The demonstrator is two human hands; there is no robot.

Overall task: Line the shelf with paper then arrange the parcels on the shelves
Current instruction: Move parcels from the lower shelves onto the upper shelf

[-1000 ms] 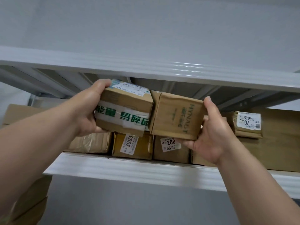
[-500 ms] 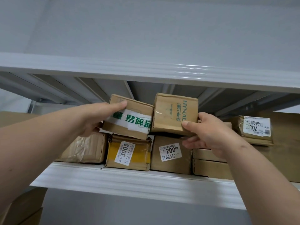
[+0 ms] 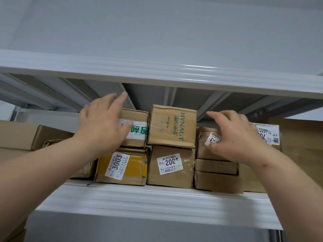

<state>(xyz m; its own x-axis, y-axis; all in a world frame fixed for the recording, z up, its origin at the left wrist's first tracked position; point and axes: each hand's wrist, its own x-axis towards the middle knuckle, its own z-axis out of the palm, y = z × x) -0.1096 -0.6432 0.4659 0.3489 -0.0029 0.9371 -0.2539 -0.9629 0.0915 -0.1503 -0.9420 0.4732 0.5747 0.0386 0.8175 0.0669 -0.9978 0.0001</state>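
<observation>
Two small cardboard parcels rest on top of a lower row of parcels on the white shelf (image 3: 157, 198). The left one, a box with white tape and green print (image 3: 136, 130), sits on the yellow-taped box labelled 3003 (image 3: 122, 165). The HYNAUT box (image 3: 172, 126) sits on the box labelled 200 (image 3: 170, 165). My left hand (image 3: 103, 123) lies flat with spread fingers against the taped box's front. My right hand (image 3: 237, 135) hovers with fingers apart just right of the HYNAUT box, in front of a labelled parcel (image 3: 204, 142), holding nothing.
The shelf above (image 3: 174, 74) hangs low over the stacked boxes, leaving little headroom. Flat boxes (image 3: 215, 173) are stacked at the lower right, another labelled parcel (image 3: 269, 135) and a large carton (image 3: 300, 145) stand at the far right. Bigger cartons (image 3: 19, 135) fill the left.
Both hands pushed the two small boxes back onto the lower row and let go. My right hand moved right off the HYNAUT box; my left hand opened flat.
</observation>
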